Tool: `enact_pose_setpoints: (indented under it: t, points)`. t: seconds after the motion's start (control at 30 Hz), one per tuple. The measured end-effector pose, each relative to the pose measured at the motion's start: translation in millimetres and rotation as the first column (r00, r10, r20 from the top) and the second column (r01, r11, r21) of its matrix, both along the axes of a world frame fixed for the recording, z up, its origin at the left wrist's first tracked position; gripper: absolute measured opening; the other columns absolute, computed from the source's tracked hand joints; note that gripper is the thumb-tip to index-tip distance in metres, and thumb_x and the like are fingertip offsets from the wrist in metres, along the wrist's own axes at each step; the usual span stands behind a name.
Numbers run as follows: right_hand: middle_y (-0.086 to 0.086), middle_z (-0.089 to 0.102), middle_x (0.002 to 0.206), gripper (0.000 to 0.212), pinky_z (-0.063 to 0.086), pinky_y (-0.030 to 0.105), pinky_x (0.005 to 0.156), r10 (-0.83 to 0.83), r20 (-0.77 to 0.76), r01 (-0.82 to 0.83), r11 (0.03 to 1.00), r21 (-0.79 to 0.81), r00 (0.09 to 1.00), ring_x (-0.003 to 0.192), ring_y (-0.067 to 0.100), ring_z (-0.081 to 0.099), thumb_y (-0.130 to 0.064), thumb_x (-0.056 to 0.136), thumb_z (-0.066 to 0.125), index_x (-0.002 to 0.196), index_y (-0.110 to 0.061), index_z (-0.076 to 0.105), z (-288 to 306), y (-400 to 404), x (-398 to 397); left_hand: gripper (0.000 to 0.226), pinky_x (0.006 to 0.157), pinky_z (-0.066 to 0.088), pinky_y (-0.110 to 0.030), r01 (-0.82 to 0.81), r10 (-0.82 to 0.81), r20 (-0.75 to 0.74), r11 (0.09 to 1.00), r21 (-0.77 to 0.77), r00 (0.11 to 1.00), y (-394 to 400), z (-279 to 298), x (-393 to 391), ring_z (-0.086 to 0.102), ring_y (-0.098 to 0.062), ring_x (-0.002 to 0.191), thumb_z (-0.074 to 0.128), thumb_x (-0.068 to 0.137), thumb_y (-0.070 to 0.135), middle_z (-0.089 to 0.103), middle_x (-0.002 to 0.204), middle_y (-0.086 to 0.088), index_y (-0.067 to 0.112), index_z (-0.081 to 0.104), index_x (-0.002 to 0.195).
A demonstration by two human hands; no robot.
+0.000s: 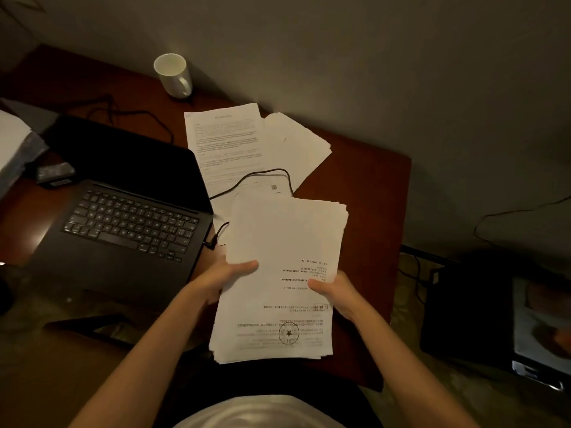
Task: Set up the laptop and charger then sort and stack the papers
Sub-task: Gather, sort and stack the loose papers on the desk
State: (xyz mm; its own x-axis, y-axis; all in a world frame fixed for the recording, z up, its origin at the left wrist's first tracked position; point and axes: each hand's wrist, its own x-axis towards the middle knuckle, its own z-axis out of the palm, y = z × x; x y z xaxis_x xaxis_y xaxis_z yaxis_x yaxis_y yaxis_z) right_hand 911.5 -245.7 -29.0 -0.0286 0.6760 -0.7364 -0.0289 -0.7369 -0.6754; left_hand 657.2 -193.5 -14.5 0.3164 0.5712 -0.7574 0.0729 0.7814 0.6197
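Note:
A thick stack of printed papers (284, 242) is held above the desk's near right part, upside-down text and a round stamp on the top sheet. My left hand (221, 278) grips its left edge, thumb on top. My right hand (335, 293) grips the right edge the same way. Further back lie a printed sheet (225, 143) and a fanned pile of blank sheets (296, 143). The open black laptop (123, 211) sits to the left, screen dark. A black charger cable (262, 176) runs over the printed sheet to a plug (210, 244) at the laptop's right side.
A white mug (173, 75) stands at the back of the brown desk (370, 186). A black charger brick (55, 174) lies left of the laptop, beside more papers (12, 143). A dark box (494, 304) sits on the floor to the right.

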Motion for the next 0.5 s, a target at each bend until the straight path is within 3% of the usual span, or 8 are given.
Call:
enact_pose_setpoints:
  t: [0.1, 0.2, 0.27, 0.37, 0.43, 0.5]
  points:
    - [0.013, 0.065, 0.118, 0.033, 0.055, 0.036, 0.083, 0.087, 0.118, -0.087, 0.996, -0.001, 0.989, 0.100, 0.023, 0.065, 0.005, 0.085, 0.062, 0.116, -0.005, 0.060, 3, 23, -13, 0.044, 0.079, 0.055, -0.039, -0.207, 0.209, -0.085, 0.978, 0.033, 0.974, -18, -11, -3, 0.065, -0.027, 0.102, 0.067, 0.086, 0.011, 0.065, 0.117, -0.013, 0.008, 0.052, 0.127]
    - [0.009, 0.064, 0.119, 0.040, 0.055, 0.032, 0.082, 0.208, 0.202, -0.207, 0.978, -0.026, 0.957, 0.106, 0.023, 0.062, 0.008, 0.081, 0.064, 0.117, -0.007, 0.057, 9, 57, -29, 0.034, 0.079, 0.054, -0.041, -0.405, 0.412, -0.202, 0.911, 0.077, 0.889, -33, -23, -4, 0.063, -0.031, 0.101, 0.065, 0.087, 0.009, 0.065, 0.111, -0.015, 0.003, 0.056, 0.120]
    - [0.002, 0.061, 0.118, 0.043, 0.052, 0.032, 0.086, 0.279, 0.345, -0.275, 0.959, -0.062, 0.896, 0.107, 0.020, 0.059, 0.004, 0.080, 0.065, 0.119, -0.012, 0.055, 10, 87, -37, 0.032, 0.083, 0.052, -0.043, -0.506, 0.501, -0.230, 0.861, 0.041, 0.834, -39, -33, -6, 0.062, -0.035, 0.105, 0.064, 0.088, 0.009, 0.065, 0.108, -0.013, 0.003, 0.056, 0.118]
    - [0.000, 0.056, 0.124, 0.044, 0.047, 0.027, 0.087, 0.208, 0.526, -0.237, 0.971, -0.013, 0.824, 0.112, 0.020, 0.055, -0.002, 0.083, 0.064, 0.125, -0.013, 0.054, 12, 140, -45, 0.038, 0.089, 0.049, -0.046, -0.594, 0.579, -0.213, 0.804, -0.012, 0.787, -41, -42, -7, 0.060, -0.035, 0.105, 0.062, 0.089, 0.006, 0.062, 0.116, -0.017, 0.001, 0.052, 0.126]
    - [0.004, 0.057, 0.124, 0.040, 0.044, 0.012, 0.075, 0.122, 0.573, -0.191, 0.980, 0.061, 0.811, 0.112, 0.022, 0.056, 0.000, 0.085, 0.061, 0.124, -0.010, 0.055, 16, 178, -53, 0.038, 0.085, 0.049, -0.044, -0.609, 0.595, -0.199, 0.793, -0.013, 0.779, -40, -42, -7, 0.060, -0.034, 0.101, 0.062, 0.089, 0.004, 0.062, 0.116, -0.017, 0.000, 0.052, 0.125]
    - [0.008, 0.059, 0.122, 0.038, 0.041, 0.009, 0.072, 0.038, 0.571, -0.138, 0.981, 0.133, 0.820, 0.110, 0.022, 0.057, 0.000, 0.086, 0.059, 0.123, -0.008, 0.055, 18, 217, -62, 0.038, 0.084, 0.050, -0.043, -0.615, 0.598, -0.194, 0.788, -0.033, 0.777, -39, -45, -10, 0.061, -0.032, 0.101, 0.064, 0.088, 0.006, 0.063, 0.115, -0.016, 0.002, 0.054, 0.125]
